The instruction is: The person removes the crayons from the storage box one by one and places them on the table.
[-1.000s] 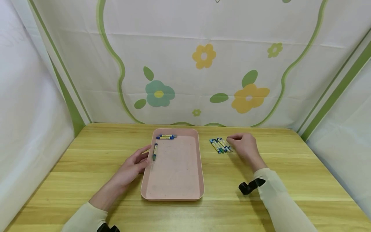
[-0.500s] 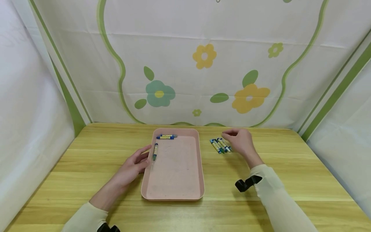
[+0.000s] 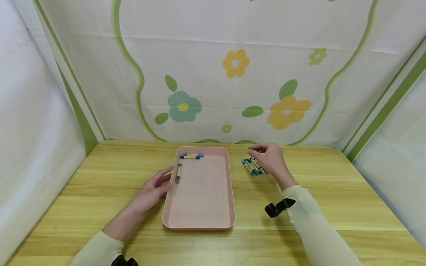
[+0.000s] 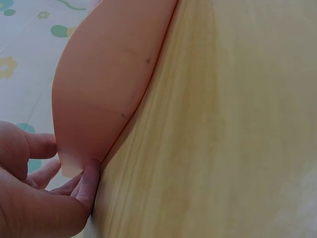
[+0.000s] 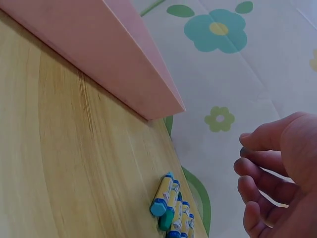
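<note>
Left hand (image 3: pixel 151 190), fingers relaxed and open, rests against left wall of pink tray (image 3: pixel 199 224), centre frame. Tray crayon (image 3: pixel 178 173) points toward the backdrop; wrapper text unreadable. Loose crayons (image 3: pixel 253 166) centre-right, axes diagonal. Right hand (image 3: pixel 270 159) above them, fingers loosely curled, empty.

A cluster of blue-and-green crayons (image 3: pixel 253 166) lies side by side, flat, just below the right hand's (image 3: pixel 269 158) fingertips.
</note>
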{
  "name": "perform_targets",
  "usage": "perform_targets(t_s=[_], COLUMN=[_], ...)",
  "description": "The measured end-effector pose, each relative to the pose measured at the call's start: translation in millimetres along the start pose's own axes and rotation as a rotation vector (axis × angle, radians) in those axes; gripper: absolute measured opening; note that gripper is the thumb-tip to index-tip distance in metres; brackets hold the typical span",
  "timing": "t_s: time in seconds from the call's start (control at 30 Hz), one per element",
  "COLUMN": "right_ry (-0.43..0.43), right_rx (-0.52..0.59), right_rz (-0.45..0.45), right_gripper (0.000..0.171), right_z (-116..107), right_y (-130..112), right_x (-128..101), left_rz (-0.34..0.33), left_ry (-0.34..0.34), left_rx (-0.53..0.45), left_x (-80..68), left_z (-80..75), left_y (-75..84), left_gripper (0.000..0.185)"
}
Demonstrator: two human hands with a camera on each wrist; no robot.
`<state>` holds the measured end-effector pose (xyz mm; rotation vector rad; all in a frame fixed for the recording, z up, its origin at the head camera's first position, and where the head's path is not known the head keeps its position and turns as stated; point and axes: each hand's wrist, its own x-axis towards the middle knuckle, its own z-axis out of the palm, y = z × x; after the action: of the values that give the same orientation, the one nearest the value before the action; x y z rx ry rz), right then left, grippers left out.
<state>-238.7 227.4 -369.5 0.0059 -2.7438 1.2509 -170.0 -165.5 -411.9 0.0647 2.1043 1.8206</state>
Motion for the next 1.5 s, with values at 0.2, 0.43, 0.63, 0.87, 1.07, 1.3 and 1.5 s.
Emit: perform_targets(t_s=[0.2,0.43,0.63,0.87,1.07,1.3,1.5], right_ry=[-0.012,-0.030,-0.055,-0.063,-0.078,-0.092,-0.111], right_rx=[0.016,0.028,0.061,0.082,0.109,0.134,0.147], right_rz=[-0.026,-0.058,-0.089,-0.115,-0.111,-0.159,-0.163], right_gripper=[0.029,0.027,0.025,0.025,0.025,0.022,0.020], right_z=[6,15,24,35,45,56,66], right_y=[-7,-16,-28,-40,-51,-63,-72], right_x=[1,4,4,4,7,7,8], left_rz=[0.002,0.010,0.019,0.011,0.018,0.009,0.005], left_ry=[-0.002,-0.014,-0.016,-0.014,-0.019,-0.015,-0.012], left_rx=[-0.002,-0.003,-0.001,-0.002,-0.001,-0.006,-0.004], left_x=[0.3,-0.2,0.6,-0.1,-0.9,-1.6,-2.0], left_z=[-0.2,0.4,0.0,0.7,0.8,1.4,1.0], left_y=[0.1,0.0,-0.1,-0.7,-0.8,0.7,1.1], left_gripper=[0.062,0.063,0.064,0.063,0.063,0.062,0.062])
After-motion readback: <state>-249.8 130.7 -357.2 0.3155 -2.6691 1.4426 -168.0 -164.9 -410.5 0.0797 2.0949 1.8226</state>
